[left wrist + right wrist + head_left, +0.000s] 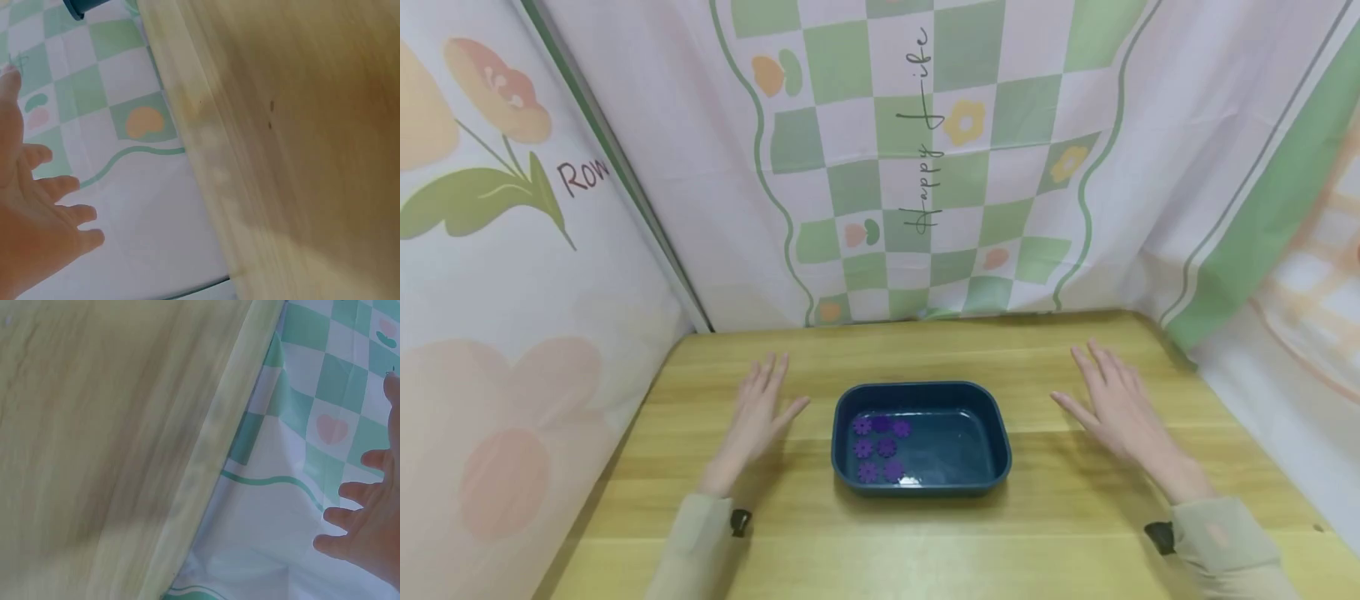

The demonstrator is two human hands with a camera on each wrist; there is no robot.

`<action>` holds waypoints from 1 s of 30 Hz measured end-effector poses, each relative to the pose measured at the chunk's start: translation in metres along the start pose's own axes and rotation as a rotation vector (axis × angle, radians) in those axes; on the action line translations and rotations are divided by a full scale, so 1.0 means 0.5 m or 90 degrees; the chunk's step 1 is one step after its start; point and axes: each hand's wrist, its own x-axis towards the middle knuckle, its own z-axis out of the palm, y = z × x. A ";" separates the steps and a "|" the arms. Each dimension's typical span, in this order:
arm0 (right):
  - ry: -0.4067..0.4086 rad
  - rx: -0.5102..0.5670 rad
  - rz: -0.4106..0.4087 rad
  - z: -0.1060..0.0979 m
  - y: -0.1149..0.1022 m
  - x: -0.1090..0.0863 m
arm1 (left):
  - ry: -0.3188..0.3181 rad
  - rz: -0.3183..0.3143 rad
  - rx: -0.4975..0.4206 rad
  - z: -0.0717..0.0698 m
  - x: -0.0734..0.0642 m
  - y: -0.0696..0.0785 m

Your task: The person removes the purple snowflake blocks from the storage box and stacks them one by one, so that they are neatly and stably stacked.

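Note:
A dark blue rounded tray (955, 450) sits on the wooden table in the head view. Several small purple flower-shaped pieces (887, 448) lie in its left part. To the left of the tray is my left hand (756, 421), fingers spread and holding nothing; its fingers (59, 187) also show in the left wrist view. On the other side, my right hand (1120, 408) is apart from the tray, with straight fingers and nothing in them. The right wrist view catches that hand's fingers (353, 494) at its right edge.
The wooden table (925, 550) reaches back to a hanging checkered curtain (925, 167). A flower-print curtain (497, 292) hangs along the left side, and another curtain (1262, 267) borders the right. Both sleeves have a black wrist strap (1160, 537) beside them.

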 end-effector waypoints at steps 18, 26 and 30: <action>0.026 0.129 -0.027 0.012 -0.018 0.012 | -0.034 0.004 -0.122 0.020 0.006 0.013; 0.009 0.167 -0.027 0.009 -0.031 0.016 | -0.033 0.031 -0.120 0.028 0.006 0.020; 0.003 0.171 -0.028 0.008 -0.040 0.017 | -0.039 0.035 -0.120 0.032 0.008 0.023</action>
